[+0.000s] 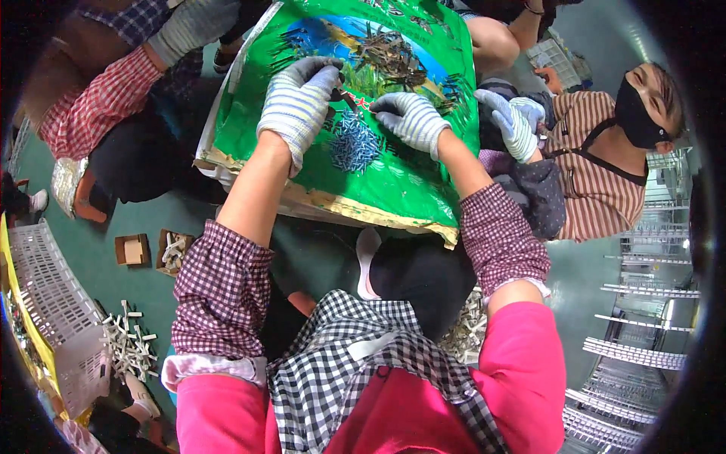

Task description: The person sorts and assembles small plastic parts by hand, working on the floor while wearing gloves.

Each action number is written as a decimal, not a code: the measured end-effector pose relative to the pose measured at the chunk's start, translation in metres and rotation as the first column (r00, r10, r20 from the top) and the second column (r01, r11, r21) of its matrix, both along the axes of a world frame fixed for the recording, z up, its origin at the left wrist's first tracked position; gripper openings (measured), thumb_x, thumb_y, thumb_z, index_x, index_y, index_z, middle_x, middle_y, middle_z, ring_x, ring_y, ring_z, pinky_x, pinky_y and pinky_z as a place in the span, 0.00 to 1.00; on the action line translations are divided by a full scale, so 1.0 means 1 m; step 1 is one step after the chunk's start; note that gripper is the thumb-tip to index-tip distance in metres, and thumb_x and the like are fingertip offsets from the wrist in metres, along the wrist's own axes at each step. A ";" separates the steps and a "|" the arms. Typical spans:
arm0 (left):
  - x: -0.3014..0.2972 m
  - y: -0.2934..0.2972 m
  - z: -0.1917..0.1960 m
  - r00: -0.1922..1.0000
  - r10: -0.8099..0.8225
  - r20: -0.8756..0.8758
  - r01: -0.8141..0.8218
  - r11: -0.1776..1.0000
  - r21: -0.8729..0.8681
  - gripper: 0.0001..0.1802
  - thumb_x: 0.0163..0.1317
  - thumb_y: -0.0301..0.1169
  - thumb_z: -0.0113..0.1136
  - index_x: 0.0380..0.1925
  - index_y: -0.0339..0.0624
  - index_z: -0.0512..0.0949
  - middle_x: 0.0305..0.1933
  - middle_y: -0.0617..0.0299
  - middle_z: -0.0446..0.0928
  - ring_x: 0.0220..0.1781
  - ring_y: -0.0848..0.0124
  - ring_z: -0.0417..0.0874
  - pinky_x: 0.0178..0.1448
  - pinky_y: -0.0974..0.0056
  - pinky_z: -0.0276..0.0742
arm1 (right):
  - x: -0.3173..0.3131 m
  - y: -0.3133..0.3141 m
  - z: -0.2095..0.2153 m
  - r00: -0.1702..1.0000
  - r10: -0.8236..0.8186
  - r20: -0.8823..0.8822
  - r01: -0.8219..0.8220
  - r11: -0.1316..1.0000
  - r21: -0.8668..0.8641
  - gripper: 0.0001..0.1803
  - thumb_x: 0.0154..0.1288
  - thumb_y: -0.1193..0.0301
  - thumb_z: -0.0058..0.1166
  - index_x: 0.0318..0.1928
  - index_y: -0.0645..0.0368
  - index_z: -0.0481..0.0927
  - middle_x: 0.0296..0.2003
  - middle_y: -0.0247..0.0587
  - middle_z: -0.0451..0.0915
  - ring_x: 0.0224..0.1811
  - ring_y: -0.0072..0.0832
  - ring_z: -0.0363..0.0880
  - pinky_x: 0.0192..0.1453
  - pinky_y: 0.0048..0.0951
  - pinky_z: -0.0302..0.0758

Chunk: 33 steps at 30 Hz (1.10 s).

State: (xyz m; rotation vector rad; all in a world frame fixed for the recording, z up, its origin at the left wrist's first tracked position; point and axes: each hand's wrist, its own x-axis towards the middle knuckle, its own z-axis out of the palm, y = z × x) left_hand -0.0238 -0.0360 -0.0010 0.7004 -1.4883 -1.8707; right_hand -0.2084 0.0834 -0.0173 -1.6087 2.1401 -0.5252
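Note:
A green printed sack sheet [393, 178] lies spread as a work surface in front of me. On it sits a pile of small blue-grey metal pieces [354, 144] and a darker heap of parts [389, 57] farther away. My left hand [299, 102], in a striped knit glove, rests on the sheet just left of the blue-grey pile, fingers pinched on a small dark piece. My right hand [412, 119], also gloved, hovers right of the pile with fingertips curled toward it. Whether it holds anything I cannot tell.
A person in a striped top and black mask sits at the right, gloved hands [514, 121] at the sheet's edge. Another person's checked sleeve and glove [189, 26] reach in top left. White crates [53, 303], small boxes [132, 250], scattered white pieces [128, 344] lie on the green floor.

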 end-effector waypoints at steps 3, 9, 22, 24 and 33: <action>0.005 0.004 0.011 0.999 0.052 -0.010 -0.052 0.998 0.037 0.11 0.58 0.33 0.54 0.38 0.40 0.79 0.30 0.66 0.77 0.30 0.80 0.73 0.34 0.73 0.69 | 0.003 -0.001 -0.002 0.998 0.000 0.059 -0.001 1.000 0.007 0.11 0.55 0.70 0.53 0.39 0.58 0.79 0.34 0.46 0.81 0.37 0.37 0.80 0.44 0.33 0.74; 0.012 0.008 0.011 0.997 0.073 -0.032 -0.074 0.997 -0.021 0.11 0.58 0.32 0.54 0.37 0.40 0.79 0.31 0.65 0.78 0.31 0.79 0.73 0.33 0.73 0.70 | 0.027 -0.013 0.007 0.987 -0.067 -0.145 0.085 0.989 0.118 0.15 0.52 0.63 0.58 0.39 0.58 0.80 0.33 0.46 0.81 0.36 0.35 0.80 0.43 0.33 0.74; 0.018 0.008 0.013 1.000 0.026 -0.012 -0.027 0.998 -0.052 0.12 0.59 0.33 0.54 0.39 0.40 0.79 0.32 0.64 0.78 0.29 0.78 0.74 0.30 0.72 0.72 | 0.020 -0.013 0.013 0.975 -0.157 -0.154 0.136 0.980 -0.142 0.11 0.57 0.66 0.51 0.34 0.60 0.78 0.32 0.52 0.79 0.36 0.45 0.78 0.43 0.38 0.73; 0.019 0.009 0.012 0.999 0.032 -0.027 -0.034 0.998 -0.045 0.12 0.59 0.33 0.54 0.39 0.40 0.79 0.32 0.64 0.78 0.29 0.79 0.74 0.30 0.72 0.71 | 0.015 -0.013 0.011 0.975 -0.149 -0.167 0.125 0.981 -0.146 0.09 0.59 0.70 0.51 0.35 0.64 0.77 0.29 0.48 0.79 0.30 0.34 0.77 0.39 0.32 0.73; 0.012 0.006 0.009 0.998 0.036 -0.057 -0.039 0.998 -0.054 0.11 0.59 0.33 0.54 0.39 0.39 0.79 0.32 0.65 0.78 0.29 0.80 0.73 0.31 0.73 0.70 | 0.019 -0.018 0.002 0.996 -0.074 -0.048 0.078 0.994 0.073 0.13 0.51 0.65 0.57 0.38 0.56 0.81 0.34 0.48 0.81 0.38 0.37 0.80 0.45 0.33 0.74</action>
